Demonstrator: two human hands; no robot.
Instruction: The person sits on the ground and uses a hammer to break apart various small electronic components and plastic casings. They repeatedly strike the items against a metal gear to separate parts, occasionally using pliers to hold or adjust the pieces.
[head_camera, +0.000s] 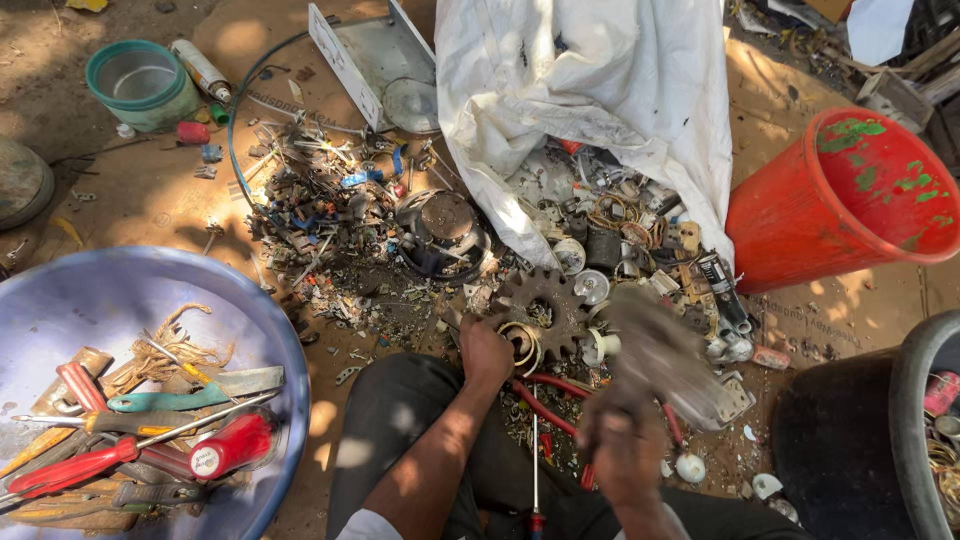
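My left hand rests on the ground beside a coil of pale wire and a rusty toothed gear, fingers closed around something small that I cannot make out. My right hand is raised and blurred, gripping a grey-brown tool or scrap piece that is smeared by motion. Red-handled pliers lie on the ground between my knees. A heap of small metal and electrical scrap spreads in front of me.
A blue basin at the left holds screwdrivers, pliers and twine. A white sack spills parts. A red bucket lies tipped at the right, a dark tub at lower right, a green bowl at upper left.
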